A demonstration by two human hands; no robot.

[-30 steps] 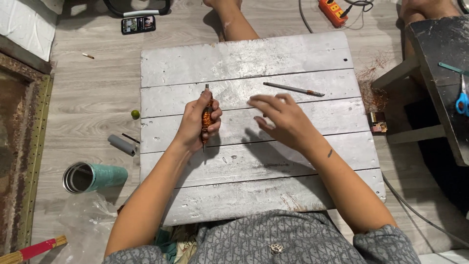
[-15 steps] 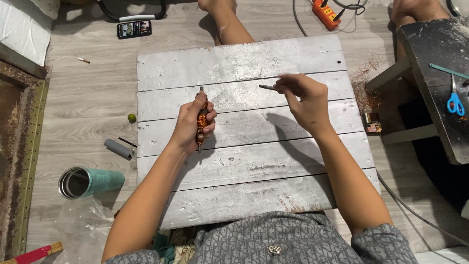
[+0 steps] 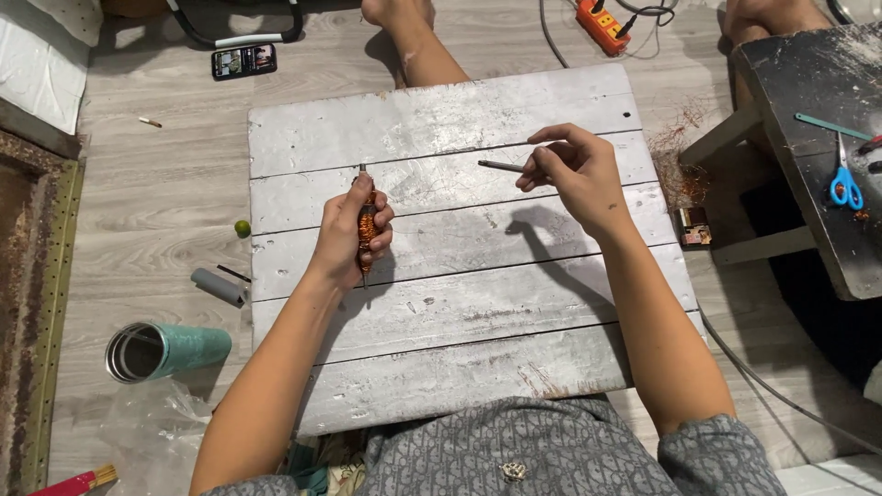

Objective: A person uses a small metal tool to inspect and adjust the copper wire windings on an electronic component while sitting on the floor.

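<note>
Head view looks straight down on the silver-painted wooden plank board (image 3: 459,303) resting across your lap. Your left hand (image 3: 354,230) is wrapped in a fist round the orange-wound, rod-shaped tool (image 3: 367,227); its dark metal tip pokes out above the knuckles and the tool stands roughly along the board's length, over the second plank. Your right hand (image 3: 574,174) is raised above the upper right part of the board, thumb and fingertips pinched on one end of a thin dark metal rod (image 3: 501,166), which points left towards the other hand, well apart from it. On the floor to your left lie a teal metal tumbler (image 3: 161,349) on its side, a short grey tube (image 3: 219,287) and a small green lime (image 3: 243,227). Blue-handled scissors (image 3: 845,184) rest on the dark table at right.
</note>
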